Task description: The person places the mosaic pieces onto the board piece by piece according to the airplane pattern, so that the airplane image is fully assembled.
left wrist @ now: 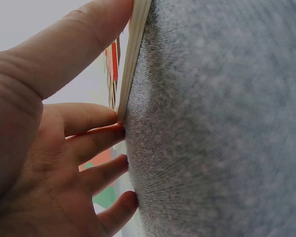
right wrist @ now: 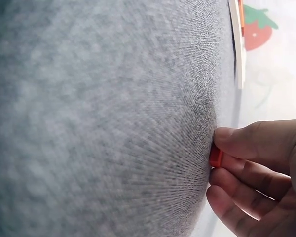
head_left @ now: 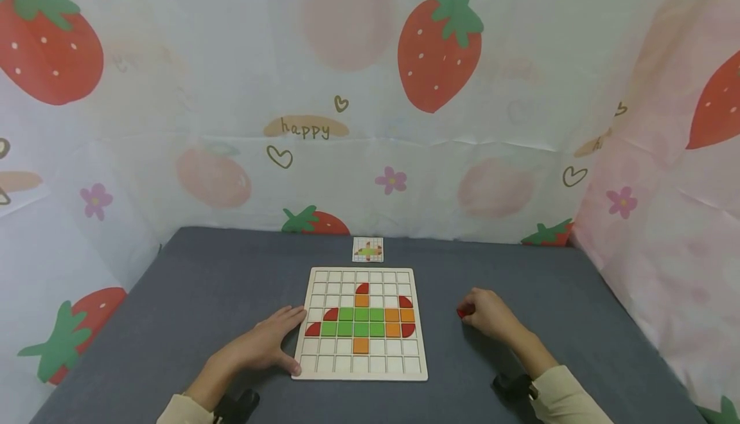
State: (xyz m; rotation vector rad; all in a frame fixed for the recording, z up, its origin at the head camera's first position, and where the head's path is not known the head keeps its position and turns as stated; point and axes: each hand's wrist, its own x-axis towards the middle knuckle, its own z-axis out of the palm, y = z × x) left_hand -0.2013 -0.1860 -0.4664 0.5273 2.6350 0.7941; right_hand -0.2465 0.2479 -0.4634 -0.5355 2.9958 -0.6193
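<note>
A pale wooden grid board (head_left: 342,365) lies on the table, with green square tiles (head_left: 361,322), orange square tiles (head_left: 361,345) and red rounded tiles (head_left: 313,329) set in its cells. My left hand (head_left: 263,342) rests along the board's left edge, fingers extended; its thumb touches the near left corner. In the left wrist view, the thumb (left wrist: 74,44) and fingertips meet the board's side. To the right of the board, my right hand (head_left: 491,313) pinches a small red tile (right wrist: 215,157) between thumb and fingers, down at the table surface. The fingers hide part of that tile.
Behind the board lies a small pattern card (head_left: 367,250) showing a similar coloured figure on a grid. A dark grey cloth (head_left: 231,270) covers the table. Strawberry-printed curtains (head_left: 370,167) stand at the back and both sides.
</note>
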